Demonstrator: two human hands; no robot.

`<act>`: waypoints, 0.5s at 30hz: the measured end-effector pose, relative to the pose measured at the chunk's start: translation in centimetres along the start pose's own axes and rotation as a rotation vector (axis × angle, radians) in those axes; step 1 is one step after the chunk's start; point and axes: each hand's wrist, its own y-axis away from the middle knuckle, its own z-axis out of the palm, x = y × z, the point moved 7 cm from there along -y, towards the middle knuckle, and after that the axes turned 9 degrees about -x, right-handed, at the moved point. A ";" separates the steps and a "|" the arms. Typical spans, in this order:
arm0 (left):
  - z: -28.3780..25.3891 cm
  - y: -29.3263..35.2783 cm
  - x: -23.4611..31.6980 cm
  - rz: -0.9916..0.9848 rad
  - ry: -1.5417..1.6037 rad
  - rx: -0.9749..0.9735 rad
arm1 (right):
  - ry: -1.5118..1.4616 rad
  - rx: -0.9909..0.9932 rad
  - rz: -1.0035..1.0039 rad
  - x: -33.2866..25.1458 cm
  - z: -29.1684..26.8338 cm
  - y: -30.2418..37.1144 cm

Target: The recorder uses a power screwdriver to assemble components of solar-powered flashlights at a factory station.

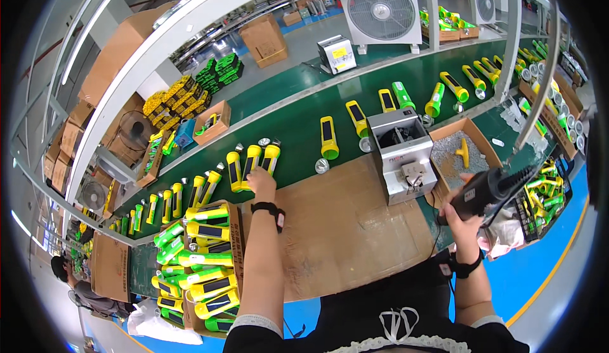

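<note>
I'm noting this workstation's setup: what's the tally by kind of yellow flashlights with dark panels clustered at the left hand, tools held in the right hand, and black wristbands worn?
Yellow flashlights by left hand: 3
Black cylindrical power tool in right hand: 1
Black wristbands: 2
Total: 6

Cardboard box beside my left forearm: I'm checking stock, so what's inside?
Yellow and green flashlights, heaped in the box, several with dark panels facing up. The top layer hides the bottom, so whatever lies deeper can't be seen.

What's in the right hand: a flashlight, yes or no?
No, the right hand grips a black handheld tool.
</note>
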 end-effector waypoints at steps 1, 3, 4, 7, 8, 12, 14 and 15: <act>-1.0 0.9 0.2 0.033 0.002 0.005 | 0.008 -0.005 -0.027 0.1 0.0 -0.6; -2.4 1.7 0.6 0.113 0.032 0.024 | -0.040 -0.007 -0.097 0.4 0.3 -2.4; -2.7 1.9 0.2 0.152 0.061 0.033 | -0.097 -0.010 -0.137 0.3 0.8 -3.5; -2.9 3.4 0.2 0.202 0.143 0.097 | -0.052 0.002 -0.223 -0.1 1.7 -6.8; -3.7 4.3 1.2 0.189 0.151 0.091 | -0.079 0.009 -0.239 -0.1 1.8 -7.5; -5.2 13.6 3.3 0.242 0.343 -0.070 | -0.188 -0.071 -0.157 1.1 2.7 -8.6; -3.9 18.2 2.9 0.221 0.432 -0.199 | -0.161 -0.104 -0.147 2.1 3.1 -8.6; -5.0 21.0 3.3 0.204 0.374 -0.171 | -0.105 -0.118 -0.134 2.7 3.3 -8.4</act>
